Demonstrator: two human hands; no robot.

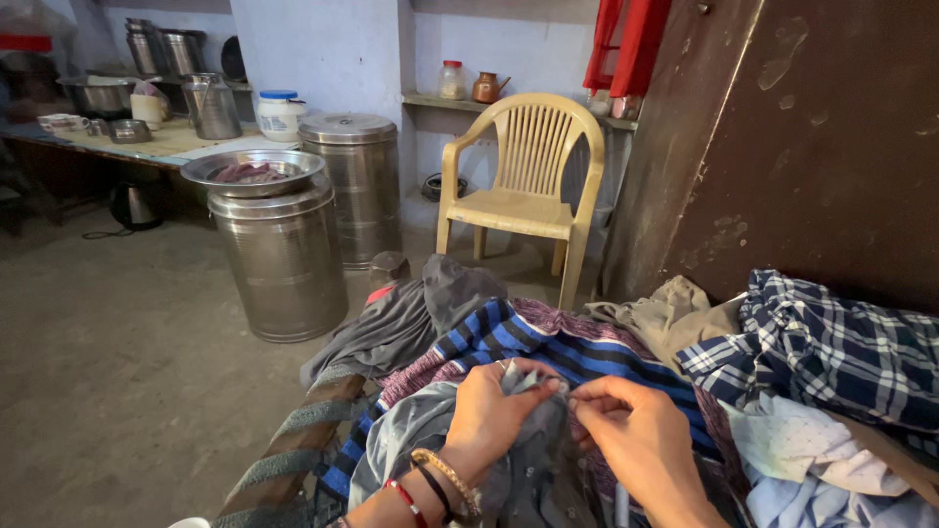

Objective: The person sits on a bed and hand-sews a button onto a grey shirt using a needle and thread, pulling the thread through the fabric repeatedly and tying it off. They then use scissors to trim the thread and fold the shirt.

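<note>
My left hand [494, 411], with bangles at the wrist, pinches a fold of a grey-blue garment [528, 474] that lies in front of me. My right hand [636, 435] grips the same garment just beside it, fingertips almost touching the left hand. Under the garment lies a blue-and-black striped cloth [548, 342] on a heap of clothes. A navy-and-white checked shirt [841, 352] lies to the right, a dark grey cloth [411, 318] to the left, a beige cloth [670, 313] behind.
A woven cot edge [293, 445] runs at the lower left. A cream plastic chair [528, 186] stands ahead by the wall. Two steel drums [284, 259] [357, 186] stand left of it, one bearing a steel bowl [252, 172]. Bare concrete floor [117, 362] spreads left.
</note>
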